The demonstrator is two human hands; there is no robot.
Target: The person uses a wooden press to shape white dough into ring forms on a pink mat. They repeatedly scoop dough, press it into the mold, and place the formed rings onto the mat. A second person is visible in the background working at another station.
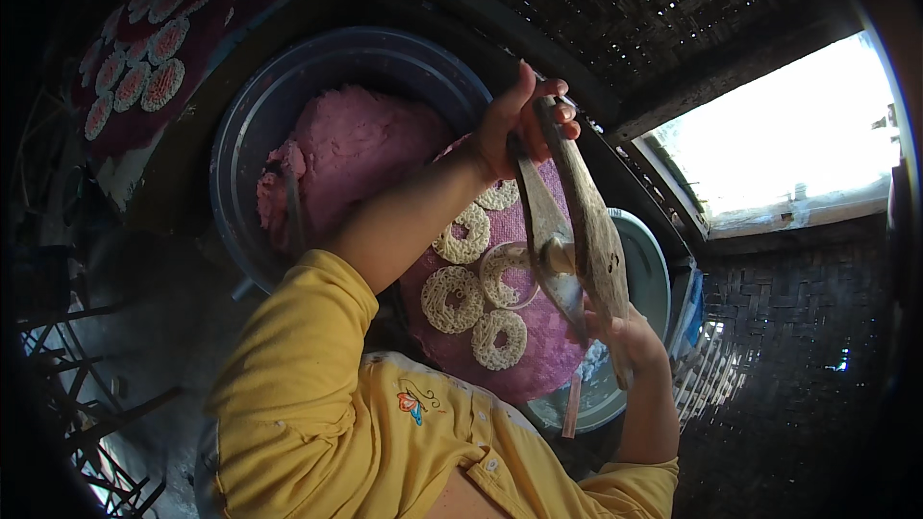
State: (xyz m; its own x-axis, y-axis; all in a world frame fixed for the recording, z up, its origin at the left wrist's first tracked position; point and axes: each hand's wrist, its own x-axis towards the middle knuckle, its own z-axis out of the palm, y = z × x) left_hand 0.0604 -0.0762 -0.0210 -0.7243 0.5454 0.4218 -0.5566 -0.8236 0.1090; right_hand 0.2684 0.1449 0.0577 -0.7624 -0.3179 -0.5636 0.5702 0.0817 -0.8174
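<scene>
Apparently mid-pressing: both hands on the press (601, 250), over the mat (540, 375).
Left hand (519, 125) curls round the bars' upper ends, thumb extended; right hand (630, 336) seems closed round the lower ends, fingers partly hidden. The step in hand looks like forming pale rings (469, 300); several lie on the mat, one inside a hoop (482, 274). The next move likely calls for an even squeeze at both ends. The press is above the mat's right side, partly before the basin (652, 269); its long axis slants from upper left to lower right, the two bars apart.
</scene>
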